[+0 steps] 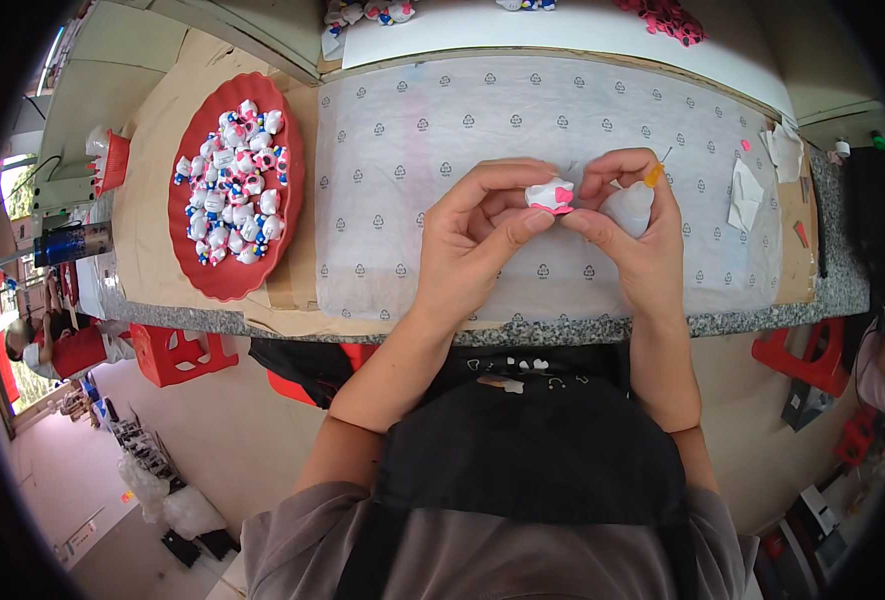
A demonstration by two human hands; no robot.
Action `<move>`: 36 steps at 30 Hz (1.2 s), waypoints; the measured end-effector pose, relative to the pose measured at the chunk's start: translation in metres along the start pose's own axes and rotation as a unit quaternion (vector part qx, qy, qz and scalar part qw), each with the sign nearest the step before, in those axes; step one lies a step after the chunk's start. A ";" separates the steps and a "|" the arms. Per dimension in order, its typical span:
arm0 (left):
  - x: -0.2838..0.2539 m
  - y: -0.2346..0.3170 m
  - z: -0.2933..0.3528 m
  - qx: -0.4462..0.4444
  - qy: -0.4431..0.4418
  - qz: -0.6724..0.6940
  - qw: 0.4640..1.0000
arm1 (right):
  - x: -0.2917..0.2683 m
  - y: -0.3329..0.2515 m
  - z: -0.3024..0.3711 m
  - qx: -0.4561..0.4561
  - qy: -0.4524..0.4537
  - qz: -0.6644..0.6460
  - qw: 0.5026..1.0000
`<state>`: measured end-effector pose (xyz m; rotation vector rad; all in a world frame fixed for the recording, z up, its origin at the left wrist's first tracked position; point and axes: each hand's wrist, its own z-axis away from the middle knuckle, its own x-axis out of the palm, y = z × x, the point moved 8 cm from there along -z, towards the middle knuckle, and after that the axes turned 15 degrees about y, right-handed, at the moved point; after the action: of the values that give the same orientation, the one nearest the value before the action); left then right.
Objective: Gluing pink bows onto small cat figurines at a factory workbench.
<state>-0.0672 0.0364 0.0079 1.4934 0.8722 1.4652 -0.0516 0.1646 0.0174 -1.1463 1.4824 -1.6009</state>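
Observation:
A small white figurine piece [549, 197] with a pink bow and a pink lower edge is pinched between the thumb and fingers of my left hand [477, 225]. It is raised over the covered worktop. Close beside it, my right hand [652, 215] curls around a translucent white squeeze bottle [629, 208]. The bottle's orange needle tip [654, 174] points up and away, past the index finger. My right thumb tip comes up to the figurine's right side; whether it touches I cannot tell. The figurine's underside is hidden.
A red scalloped tray [184, 262] piled with similar figurines lies at the left. Printed white sheeting [382, 190] covers the worktop. More figurines [390, 11] and a red-pink heap [667, 20] sit on the back shelf. Folded white paper [745, 195] lies at the right.

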 end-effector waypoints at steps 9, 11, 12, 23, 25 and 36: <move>0.003 0.004 0.002 0.035 -0.026 -0.001 0.999 | 0.007 0.011 0.005 0.068 -0.082 -0.059 0.993; 0.002 0.003 0.002 0.027 -0.023 0.005 0.999 | 0.007 0.011 0.005 0.067 -0.081 -0.070 0.992; 0.001 0.002 0.002 0.026 -0.020 0.003 0.999 | 0.007 0.011 0.006 0.072 -0.076 -0.075 0.992; 0.002 0.007 0.003 0.098 -0.032 -0.078 0.992 | 0.004 0.005 0.006 0.049 -0.069 -0.028 0.996; 0.005 0.010 0.004 0.125 -0.044 -0.096 0.986 | 0.005 0.000 0.006 0.001 -0.093 -0.017 0.996; 0.005 -0.002 0.003 0.016 -0.053 -0.026 0.998 | 0.000 0.005 0.009 0.008 -0.080 0.015 0.997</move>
<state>-0.0635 0.0419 0.0081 1.5464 0.8685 1.3277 -0.0435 0.1598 0.0124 -1.2087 1.3734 -1.4625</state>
